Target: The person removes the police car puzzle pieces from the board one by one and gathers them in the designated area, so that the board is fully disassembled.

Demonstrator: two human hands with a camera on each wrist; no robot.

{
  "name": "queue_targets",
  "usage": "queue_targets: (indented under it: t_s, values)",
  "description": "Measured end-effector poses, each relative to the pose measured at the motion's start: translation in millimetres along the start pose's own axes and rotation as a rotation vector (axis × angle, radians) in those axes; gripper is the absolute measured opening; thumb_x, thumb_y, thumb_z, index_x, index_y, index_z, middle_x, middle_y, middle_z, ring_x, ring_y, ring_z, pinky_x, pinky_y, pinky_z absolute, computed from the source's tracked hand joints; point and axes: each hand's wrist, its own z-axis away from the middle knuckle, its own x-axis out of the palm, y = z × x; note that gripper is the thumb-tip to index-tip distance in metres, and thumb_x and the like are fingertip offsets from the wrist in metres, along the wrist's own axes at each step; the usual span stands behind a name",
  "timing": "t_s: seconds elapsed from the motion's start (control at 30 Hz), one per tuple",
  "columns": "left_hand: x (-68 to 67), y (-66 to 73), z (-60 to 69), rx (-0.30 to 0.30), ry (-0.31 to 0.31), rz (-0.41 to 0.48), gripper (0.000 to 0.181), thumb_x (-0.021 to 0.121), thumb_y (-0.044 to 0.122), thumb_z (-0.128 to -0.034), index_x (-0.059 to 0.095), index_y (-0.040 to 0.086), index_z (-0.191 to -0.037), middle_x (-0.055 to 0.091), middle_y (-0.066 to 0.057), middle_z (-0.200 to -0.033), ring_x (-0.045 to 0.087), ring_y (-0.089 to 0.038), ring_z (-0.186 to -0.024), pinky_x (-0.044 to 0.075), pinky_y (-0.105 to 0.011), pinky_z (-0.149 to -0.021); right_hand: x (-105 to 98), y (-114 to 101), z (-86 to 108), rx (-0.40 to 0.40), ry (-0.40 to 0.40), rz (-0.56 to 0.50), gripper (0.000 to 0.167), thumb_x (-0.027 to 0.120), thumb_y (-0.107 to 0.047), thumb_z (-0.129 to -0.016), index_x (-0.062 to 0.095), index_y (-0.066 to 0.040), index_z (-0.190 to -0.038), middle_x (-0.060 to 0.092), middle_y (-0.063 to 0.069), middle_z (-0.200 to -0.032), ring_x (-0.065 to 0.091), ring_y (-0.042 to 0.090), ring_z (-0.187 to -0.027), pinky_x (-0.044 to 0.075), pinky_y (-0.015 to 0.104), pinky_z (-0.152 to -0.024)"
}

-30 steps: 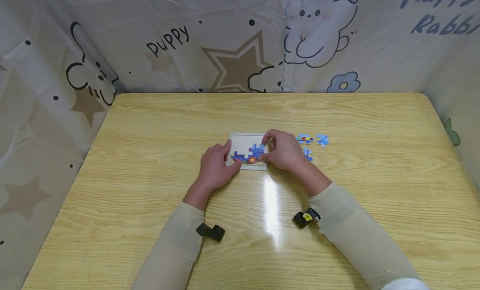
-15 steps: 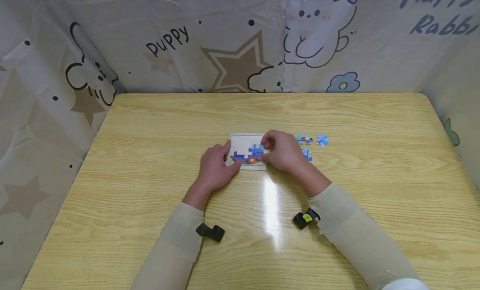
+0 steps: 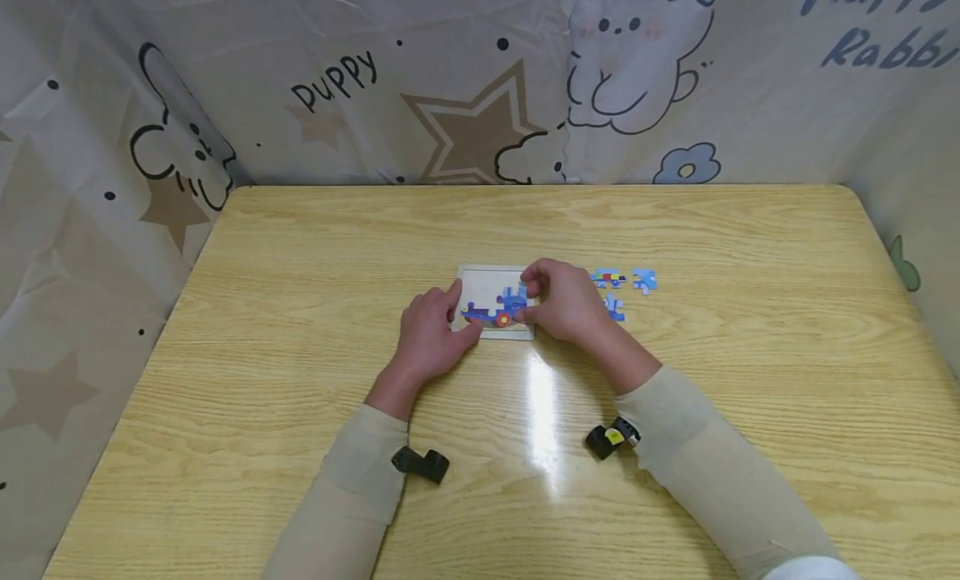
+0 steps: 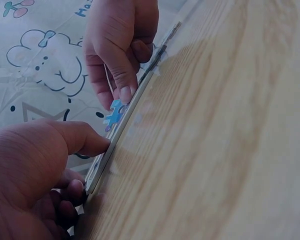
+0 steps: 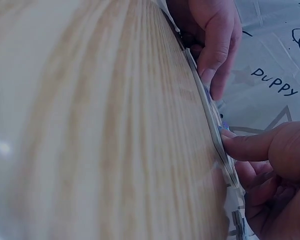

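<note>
A thin white-framed puzzle tray (image 3: 491, 269) lies flat near the middle of the table. Joined pieces inside show a blue train (image 3: 480, 313) with a red-and-yellow wheel. My left hand (image 3: 431, 334) holds the tray's left side, its thumb on the front rim. At the right side, my right hand (image 3: 566, 301) pinches a blue piece (image 4: 114, 115) between thumb and fingers, low against the tray in the left wrist view. Whether this piece is seated cannot be told. The fingers cover part of the right rim.
Right of the tray lie loose puzzle pieces: a multicoloured one (image 3: 609, 277), a blue one (image 3: 644, 280) and another blue one (image 3: 615, 308), partly behind the right hand. A printed cloth (image 3: 465, 105) stands behind the wooden table (image 3: 300, 255) and along its sides.
The right hand's fingertips have shifted very slightly left over the tray's right side. The left hand, the tray and the loose pieces stay where they were.
</note>
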Motion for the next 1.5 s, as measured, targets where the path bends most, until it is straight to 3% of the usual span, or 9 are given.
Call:
queue_targets:
  t_s: [0.53,0.8,1.13,1.37,1.5]
  values:
    - [0.1,-0.3,-0.1,-0.003,-0.001,0.001,0.071,0.071,0.029,-0.0904,0.042,0.0,-0.149,0.046,-0.006,-0.085,0.04,-0.026,-0.08,0.027,-0.041,-0.079,-2.1,2.2,1.4,-0.036,0.023,0.071,0.034,0.089,-0.025,-0.077,0.074,-0.012,-0.104,0.062,0.003,-0.09,0.054,0.023,-0.083,0.043,0.039,-0.076]
    - [-1.3,0.9,-0.4,0.009,0.015,-0.004,0.071,0.072,0.028,-0.0891,0.044,-0.001,-0.148,0.046,-0.006,-0.084,0.04,-0.026,-0.079,0.028,-0.042,-0.079,-3.9,1.1,1.7,-0.007,0.037,0.051,0.037,0.09,-0.026,-0.075,0.073,-0.011,-0.104,0.062,0.004,-0.091,0.054,0.023,-0.085,0.044,0.039,-0.077]
    - [0.7,-0.1,-0.3,0.005,0.002,-0.006,0.072,0.071,0.029,-0.0896,0.043,0.0,-0.149,0.046,-0.006,-0.084,0.04,-0.026,-0.08,0.028,-0.041,-0.079,0.3,3.0,-0.1,-0.08,-0.026,0.01,0.033,0.086,-0.016,-0.08,0.076,-0.016,-0.112,0.063,0.004,-0.097,0.055,0.024,-0.092,0.045,0.041,-0.085]
    - [1.4,-0.1,-0.2,-0.004,0.0,-0.003,0.071,0.07,0.029,-0.0903,0.043,0.0,-0.149,0.046,-0.007,-0.085,0.04,-0.026,-0.081,0.028,-0.042,-0.081,0.4,5.7,0.0,-0.086,-0.031,0.024,0.028,0.085,-0.02,-0.082,0.076,-0.013,-0.107,0.06,0.004,-0.091,0.053,0.023,-0.087,0.043,0.039,-0.079]
    - [0.6,0.1,0.2,-0.002,0.003,0.002,0.071,0.071,0.029,-0.0904,0.043,-0.001,-0.149,0.046,-0.006,-0.085,0.04,-0.026,-0.08,0.028,-0.041,-0.08,-0.3,7.9,1.1,-0.128,-0.034,0.052,0.029,0.084,-0.021,-0.083,0.074,-0.01,-0.107,0.059,0.003,-0.086,0.053,0.022,-0.081,0.043,0.038,-0.075]
